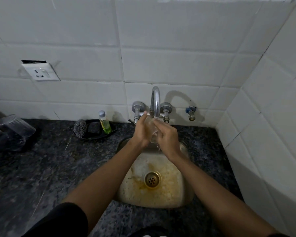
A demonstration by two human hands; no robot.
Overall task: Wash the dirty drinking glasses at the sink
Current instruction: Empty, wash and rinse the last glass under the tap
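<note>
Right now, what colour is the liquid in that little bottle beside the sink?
Yellow-green, in the bottle with a grey cap; the head view shows it.

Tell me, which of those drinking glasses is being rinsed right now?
The glass held between the left hand and right hand under the tap, over the sink. The other glasses sit untouched on the counter, far left.
</note>
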